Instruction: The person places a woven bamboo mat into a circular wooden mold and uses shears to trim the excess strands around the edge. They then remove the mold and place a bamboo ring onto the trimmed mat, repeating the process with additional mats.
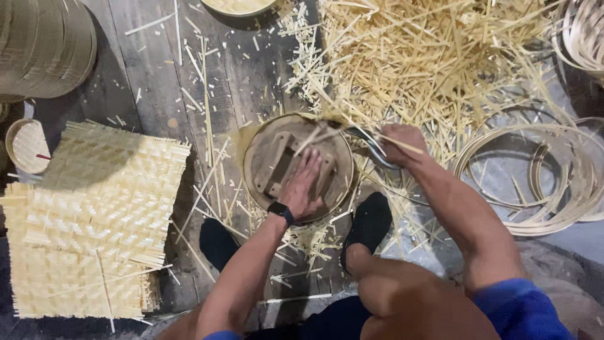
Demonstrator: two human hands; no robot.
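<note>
1. Bamboo disc (pixel 277 165), frame centre, is pinned under the flat, unclenched left hand (pixel 303 187); slack pressure could let it shift.
2. Right hand (pixel 402 146) clenches shears (pixel 371 148) at the rim; a slip could nick the left fingers (pixel 308 165).

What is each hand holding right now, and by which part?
Right hand grips the shears by their handles. Left hand holds nothing; it presses flat on the round wooden form.
</note>
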